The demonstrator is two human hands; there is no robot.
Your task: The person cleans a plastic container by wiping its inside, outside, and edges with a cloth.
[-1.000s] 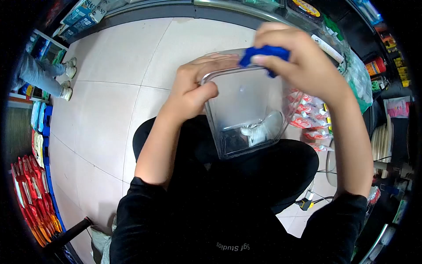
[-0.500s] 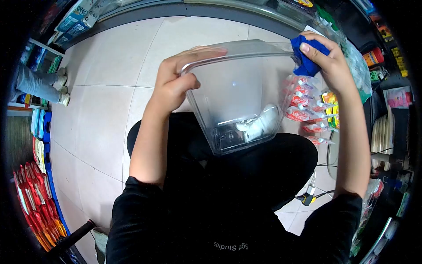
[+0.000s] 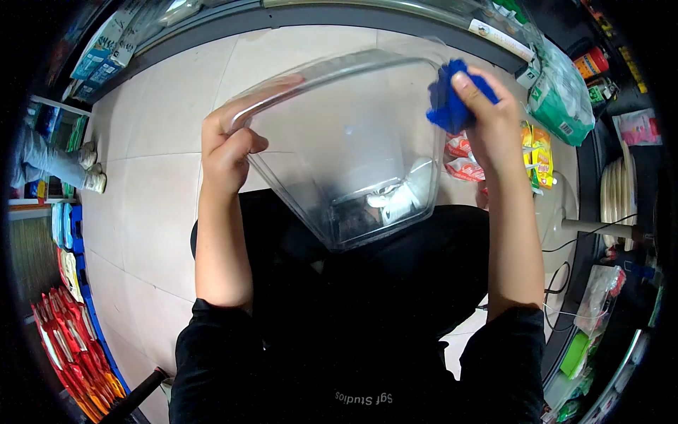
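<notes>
A clear plastic bin (image 3: 304, 152) is held up above my knees, its wide rim away from me and tilted. My left hand (image 3: 229, 145) grips its left rim, the thumb on the near side and the fingers behind the wall. My right hand (image 3: 491, 106) closes around a bunched blue cloth (image 3: 452, 99) at the bin's right rim; whether the cloth presses on the plastic there cannot be made out. Through the clear wall a white shoe (image 3: 406, 201) shows near my knee.
Red-and-white packets (image 3: 464, 159) and yellow packets (image 3: 540, 157) lie on the right. A green-and-white package (image 3: 561, 106) stands behind them. Red packets (image 3: 70, 353) fill a rack at left. Another person's legs (image 3: 60, 162) are at far left. Cables (image 3: 561, 283) run at right.
The bin has shifted left and tipped, its left side lower. My right hand with the blue cloth has moved left and slightly down. The camera view has turned a little.
</notes>
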